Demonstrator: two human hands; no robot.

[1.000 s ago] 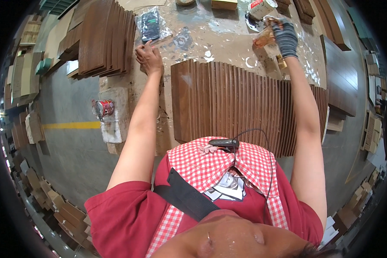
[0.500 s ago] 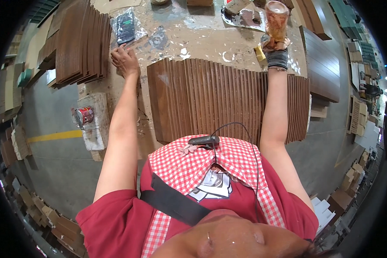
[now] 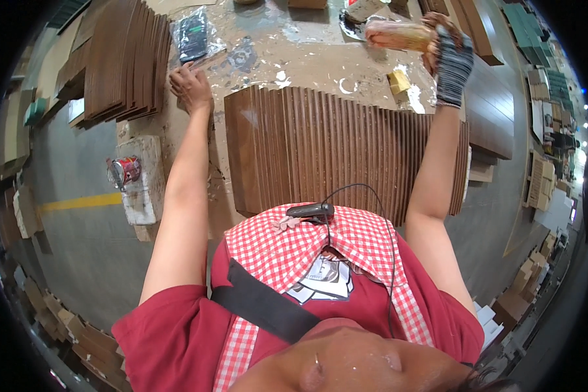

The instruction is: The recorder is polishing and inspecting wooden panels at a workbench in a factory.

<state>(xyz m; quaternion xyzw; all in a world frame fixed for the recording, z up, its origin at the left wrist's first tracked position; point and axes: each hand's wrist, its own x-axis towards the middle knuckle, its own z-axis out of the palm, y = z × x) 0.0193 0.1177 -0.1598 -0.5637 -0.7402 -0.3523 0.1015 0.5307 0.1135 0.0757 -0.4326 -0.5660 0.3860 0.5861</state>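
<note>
My right hand (image 3: 452,59), in a grey striped fingerless glove, grips a clear bottle (image 3: 395,35) stained reddish-brown inside. The bottle lies tilted on its side in the air, its base pointing left. My left hand (image 3: 191,88) rests on the worktable (image 3: 294,65), fingers a little bent and apart, holding nothing. Just beyond it lies a dark, flat, phone-like thing (image 3: 193,40) in clear plastic. Between my arms stands a long row of brown boards (image 3: 326,150), packed side by side. A small yellow block (image 3: 398,81) sits beyond the row, near my right wrist.
More brown boards (image 3: 121,62) are stacked at the left. A red can (image 3: 125,170) stands on a paint-smeared pale block (image 3: 142,189) beside my left arm. At the far right of the table are a paint-smeared container (image 3: 362,9) and dark panels (image 3: 490,104).
My right hand has moved right and turned the bottle from upright to sideways, its base swinging left. The left hand has stayed on the table.
</note>
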